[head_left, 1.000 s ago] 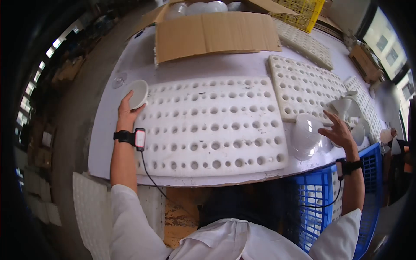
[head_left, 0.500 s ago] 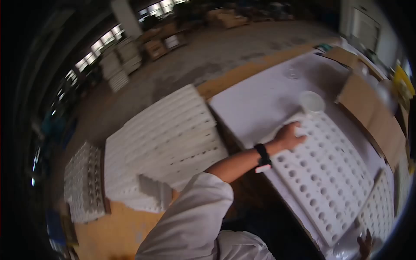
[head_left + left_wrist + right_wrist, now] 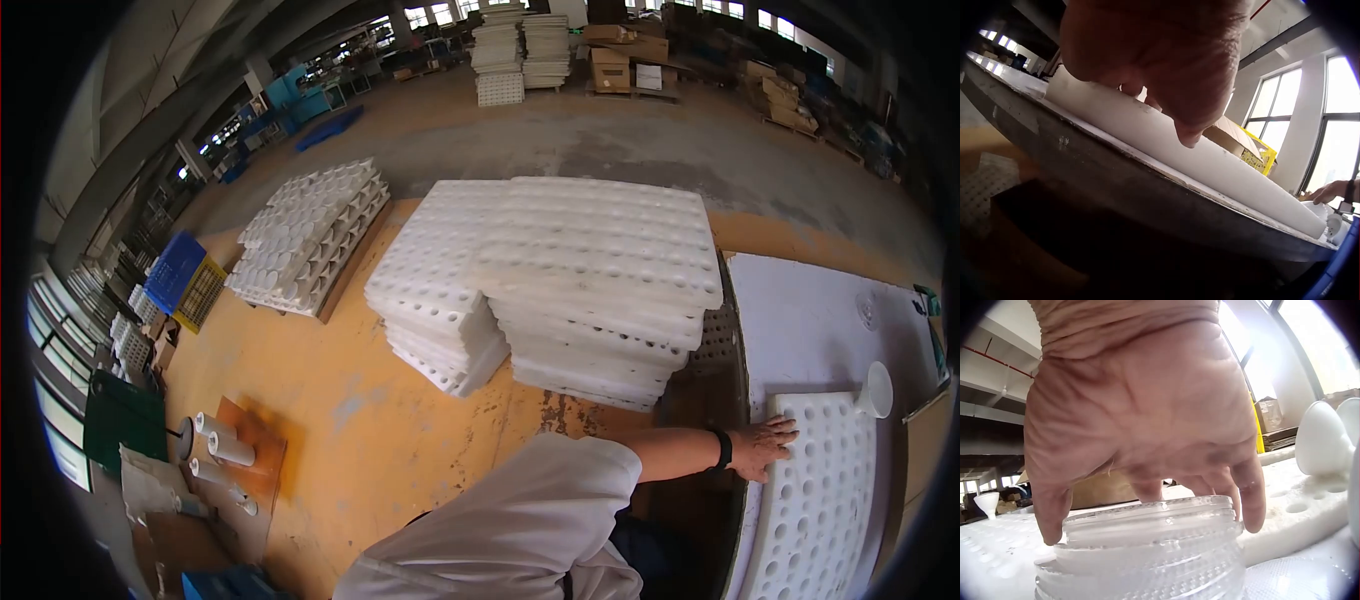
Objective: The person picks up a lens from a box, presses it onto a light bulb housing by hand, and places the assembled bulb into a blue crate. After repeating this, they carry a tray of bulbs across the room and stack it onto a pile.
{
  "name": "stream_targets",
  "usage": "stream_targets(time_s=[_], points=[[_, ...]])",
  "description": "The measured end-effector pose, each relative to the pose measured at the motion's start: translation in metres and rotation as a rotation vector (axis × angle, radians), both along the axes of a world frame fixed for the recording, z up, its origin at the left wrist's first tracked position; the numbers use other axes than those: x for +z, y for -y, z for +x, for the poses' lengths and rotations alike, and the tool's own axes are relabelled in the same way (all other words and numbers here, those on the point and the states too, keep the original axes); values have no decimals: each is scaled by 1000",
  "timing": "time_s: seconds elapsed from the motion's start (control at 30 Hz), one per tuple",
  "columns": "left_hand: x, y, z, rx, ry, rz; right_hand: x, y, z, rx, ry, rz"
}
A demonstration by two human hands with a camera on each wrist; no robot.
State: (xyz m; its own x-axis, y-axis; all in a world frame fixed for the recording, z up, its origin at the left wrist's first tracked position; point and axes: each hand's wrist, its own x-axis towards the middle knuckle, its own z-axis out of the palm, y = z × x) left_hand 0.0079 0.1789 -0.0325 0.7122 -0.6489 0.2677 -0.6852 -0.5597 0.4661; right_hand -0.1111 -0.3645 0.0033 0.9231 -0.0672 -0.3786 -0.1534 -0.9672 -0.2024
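Note:
In the head view my left hand (image 3: 762, 450) rests on the near edge of a white foam board (image 3: 820, 490) with rows of round holes, fingers spread flat. Its thumb hangs over the board's side (image 3: 1129, 125) in the left wrist view. A white funnel-shaped cup (image 3: 876, 390) stands at the board's far corner, beyond that hand. The right wrist view has my right hand (image 3: 1141, 425) reaching down over a stack of clear ribbed bowl-shaped shades (image 3: 1147, 556). Thumb and fingers span the top shade's rim on both sides. In the head view the right hand is out of sight.
Stacked foam boards (image 3: 600, 240) stand on the floor left of the table (image 3: 800, 310). Another stack with white cups (image 3: 310, 230) lies farther left. White cups (image 3: 1325, 439) sit on a second board at right. A small clear piece (image 3: 866, 310) lies on the far tabletop.
My head has turned far left, so the table has shifted to the right edge. My left hand has let go of the white cup and moved to the board's edge.

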Motion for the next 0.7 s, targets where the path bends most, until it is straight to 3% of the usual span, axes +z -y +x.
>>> stream_targets(time_s=[0.27,0.43,0.5,0.57,0.6,0.63,0.67,0.7], points=[[-30,20,14,37,129,-8,-47,4,94,177,49,178],[-32,23,13,51,115,-20,-82,10,106,199,90,293],[-13,12,3,23,52,-78,-88,22,96,185,108,320],[-12,8,1,44,89,-36,-65,87,9,49,139,288],[3,-2,-4,4,49,-52,-48,127,-82,-91,178,258],[1,-3,-6,30,77,-52,-19,125,-194,-269,231,225],[2,-1,-4,22,-26,-29,-23,115,-215,-393,250,-44],[15,0,-3,0,-71,60,-7,93,-234,-89,281,-224]])
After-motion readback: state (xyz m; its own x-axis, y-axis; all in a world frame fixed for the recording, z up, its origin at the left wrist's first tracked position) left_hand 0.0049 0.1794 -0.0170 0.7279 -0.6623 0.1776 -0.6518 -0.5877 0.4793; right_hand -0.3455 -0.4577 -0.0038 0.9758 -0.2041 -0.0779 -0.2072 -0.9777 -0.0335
